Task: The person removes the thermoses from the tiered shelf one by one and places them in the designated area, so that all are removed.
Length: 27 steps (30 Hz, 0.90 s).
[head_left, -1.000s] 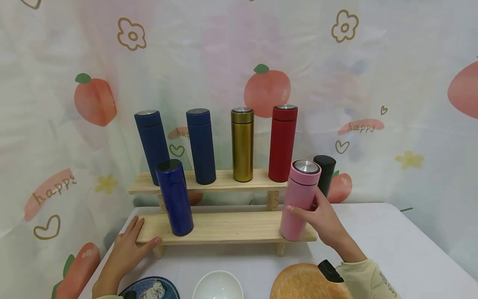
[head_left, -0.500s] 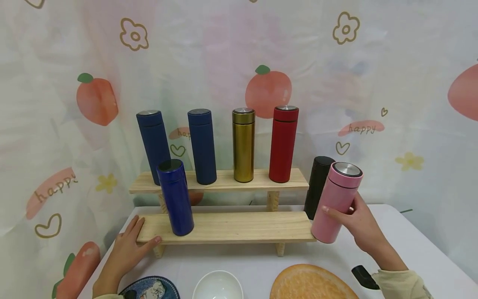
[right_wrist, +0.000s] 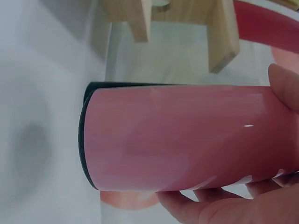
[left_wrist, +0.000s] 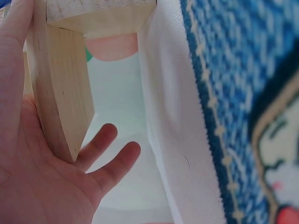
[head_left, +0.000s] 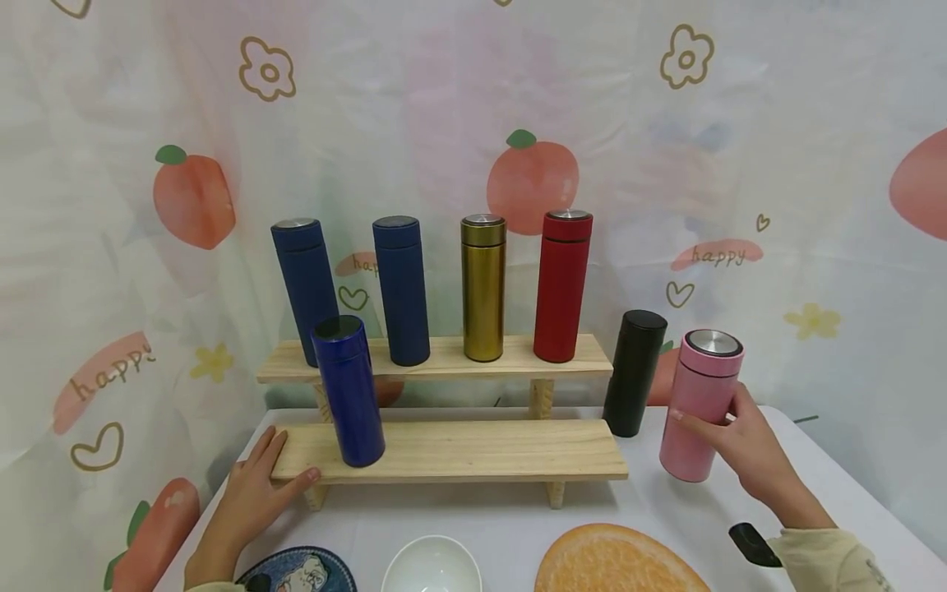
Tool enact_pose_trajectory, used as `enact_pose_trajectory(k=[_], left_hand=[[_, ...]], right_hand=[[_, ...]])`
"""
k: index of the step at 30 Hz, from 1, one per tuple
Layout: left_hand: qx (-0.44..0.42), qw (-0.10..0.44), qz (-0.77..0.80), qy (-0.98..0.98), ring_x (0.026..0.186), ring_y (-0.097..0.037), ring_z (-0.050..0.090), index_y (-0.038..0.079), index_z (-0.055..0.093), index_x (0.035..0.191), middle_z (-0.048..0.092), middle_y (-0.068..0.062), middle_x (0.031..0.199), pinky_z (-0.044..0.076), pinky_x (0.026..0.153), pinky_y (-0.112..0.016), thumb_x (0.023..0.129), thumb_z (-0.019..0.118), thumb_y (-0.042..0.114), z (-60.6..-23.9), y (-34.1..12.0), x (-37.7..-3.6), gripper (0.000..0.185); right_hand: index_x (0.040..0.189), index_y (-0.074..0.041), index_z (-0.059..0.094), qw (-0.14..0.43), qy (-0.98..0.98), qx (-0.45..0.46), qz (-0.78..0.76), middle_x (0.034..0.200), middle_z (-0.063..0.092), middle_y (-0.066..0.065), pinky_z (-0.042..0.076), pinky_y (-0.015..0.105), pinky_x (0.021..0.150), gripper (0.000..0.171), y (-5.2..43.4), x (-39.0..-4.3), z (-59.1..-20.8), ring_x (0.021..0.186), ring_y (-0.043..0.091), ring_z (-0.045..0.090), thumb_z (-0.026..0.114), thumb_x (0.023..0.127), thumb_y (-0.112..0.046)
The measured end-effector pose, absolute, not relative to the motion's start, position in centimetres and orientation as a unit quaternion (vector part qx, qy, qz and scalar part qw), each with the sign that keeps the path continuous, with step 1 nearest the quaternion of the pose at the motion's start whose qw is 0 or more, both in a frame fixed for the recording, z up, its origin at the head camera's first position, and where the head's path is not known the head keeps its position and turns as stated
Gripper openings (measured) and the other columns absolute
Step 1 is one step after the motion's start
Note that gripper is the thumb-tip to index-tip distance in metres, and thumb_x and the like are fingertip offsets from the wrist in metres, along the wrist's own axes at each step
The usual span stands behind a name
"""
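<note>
We grip the pink bottle (head_left: 699, 421) in our right hand (head_left: 756, 456), its long axis nearly upright, right of the lower shelf (head_left: 488, 450) and black bottle (head_left: 634, 374). Our left hand (head_left: 247, 500), fingers spread, touches the shelf's left end.

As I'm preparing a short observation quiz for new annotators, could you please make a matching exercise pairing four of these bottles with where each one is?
Bottles
1. Gold bottle
2. Pink bottle
3. Black bottle
4. Glossy blue bottle

Places
A. Standing on the white table
B. Standing on the lower shelf
C. Standing on the upper shelf
D. Gripped by the person's right hand

Right pairs: 1-C, 2-D, 3-A, 4-B
</note>
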<state>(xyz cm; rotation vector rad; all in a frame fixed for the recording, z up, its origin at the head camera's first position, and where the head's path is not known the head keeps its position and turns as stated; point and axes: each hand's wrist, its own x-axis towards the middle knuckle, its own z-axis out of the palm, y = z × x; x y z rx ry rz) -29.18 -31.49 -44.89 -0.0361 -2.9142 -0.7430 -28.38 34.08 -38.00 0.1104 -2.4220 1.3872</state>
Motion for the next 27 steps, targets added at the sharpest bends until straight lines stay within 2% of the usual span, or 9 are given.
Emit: enact_pose_trajectory(k=[5,7,9,12,14,18,27], left_hand=[[-0.019,0.081,-0.243,-0.966,0.142,-0.070,0.028,-0.008,0.028,0.165,0.017,-0.035,0.171,0.030,0.109,-0.079,0.098,0.065,0.067,-45.1,-31.6,-29.0,0.107],[-0.018,0.080,-0.244,-0.966,0.141,-0.071,0.028,-0.008,0.028,0.165,0.016,-0.035,0.171,0.030,0.109,-0.079,0.098,0.064,0.067,-45.0,-31.7,-29.0,0.107],[-0.014,0.077,-0.245,-0.967,0.141,-0.072,0.027,-0.008,0.027,0.165,0.015,-0.034,0.171,0.029,0.109,-0.080,0.098,0.064,0.068,-44.8,-31.8,-28.9,0.108],[-0.011,0.077,-0.245,-0.966,0.142,-0.072,0.026,-0.008,0.027,0.165,0.015,-0.035,0.171,0.029,0.108,-0.081,0.098,0.064,0.068,-44.8,-32.0,-28.9,0.108],[-0.011,0.078,-0.244,-0.967,0.142,-0.071,0.027,-0.008,0.027,0.165,0.016,-0.035,0.171,0.029,0.109,-0.080,0.098,0.064,0.068,-44.8,-32.0,-28.9,0.108],[-0.013,0.076,-0.243,-0.967,0.142,-0.072,0.025,-0.008,0.027,0.165,0.015,-0.035,0.171,0.028,0.110,-0.081,0.098,0.063,0.068,-44.9,-32.0,-28.9,0.108],[-0.016,0.075,-0.249,-0.965,0.144,-0.071,0.024,-0.007,0.027,0.166,0.015,-0.034,0.172,0.028,0.110,-0.080,0.098,0.063,0.068,-44.9,-31.8,-29.1,0.107]], right_hand=[[0.151,0.008,0.025,0.163,-0.858,0.024,0.487,0.145,0.045,0.025,0.047,0.020,0.082,0.078,35.2,-29.5,-38.5,0.108,0.003,0.048,0.076,0.101,-0.022],[0.154,0.008,0.021,0.153,-0.855,0.018,0.495,0.148,0.042,0.026,0.049,0.030,0.089,0.082,35.4,-30.2,-38.6,0.113,0.011,0.048,0.075,0.102,-0.025],[0.156,0.009,0.018,0.147,-0.850,0.015,0.506,0.150,0.039,0.028,0.050,0.045,0.099,0.085,35.5,-30.9,-38.6,0.119,0.022,0.049,0.074,0.103,-0.027],[0.158,0.009,0.012,0.135,-0.841,0.011,0.524,0.153,0.034,0.032,0.042,0.067,0.105,0.088,35.6,-32.0,-38.5,0.128,0.038,0.045,0.072,0.104,-0.028],[0.158,0.010,0.008,0.126,-0.834,0.008,0.537,0.155,0.030,0.034,0.038,0.074,0.108,0.088,35.7,-32.7,-38.6,0.133,0.047,0.041,0.070,0.105,-0.026],[0.159,0.008,0.002,0.110,-0.824,0.005,0.555,0.156,0.025,0.037,0.035,0.076,0.110,0.087,36.0,-33.9,-38.7,0.137,0.054,0.036,0.066,0.107,-0.020],[0.159,0.004,-0.002,0.105,-0.805,-0.021,0.583,0.160,0.018,0.038,0.033,0.076,0.112,0.087,36.6,-36.1,-39.0,0.141,0.057,0.031,0.064,0.107,-0.018]])
